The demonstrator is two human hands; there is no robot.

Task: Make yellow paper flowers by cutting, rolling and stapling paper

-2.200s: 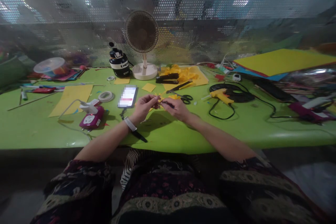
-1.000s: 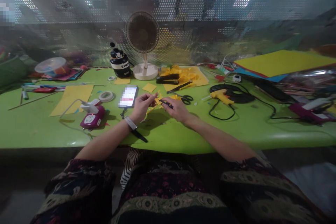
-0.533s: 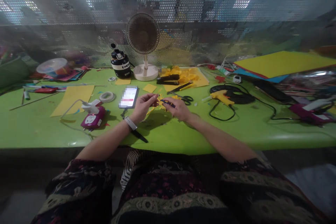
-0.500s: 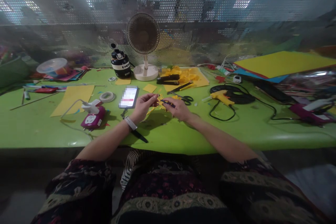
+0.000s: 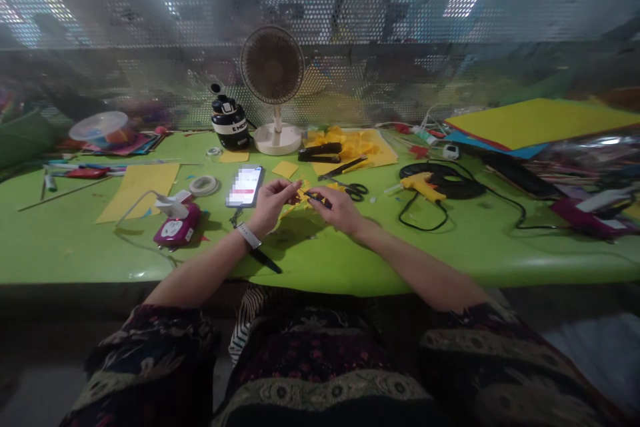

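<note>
My left hand (image 5: 271, 204) is closed in a pinch on a small piece of fringed yellow paper (image 5: 303, 194), just above the green table. My right hand (image 5: 342, 209) closes round a slim dark-blue tool (image 5: 317, 198), its tip against the yellow paper; the fingers hide most of it, so its kind is unclear. Just behind my right hand lie black-handled scissors (image 5: 357, 191). Left of the fingers, a phone (image 5: 244, 187) with a lit screen rests on the table. A small yellow paper square (image 5: 285, 169) lies beyond my left hand.
A black stapler (image 5: 321, 152) sits by a heap of yellow paper pieces (image 5: 353, 140). Farther back stand a fan (image 5: 277, 139) and a dark bottle (image 5: 230, 123). A yellow glue gun (image 5: 423, 185) is at right; a purple power socket (image 5: 176, 225) and tape roll (image 5: 203, 185) at left.
Both hands stay in nearly the same place. The right fingers and dark tool have shifted slightly against the yellow paper, more of which shows between the hands than at first.
</note>
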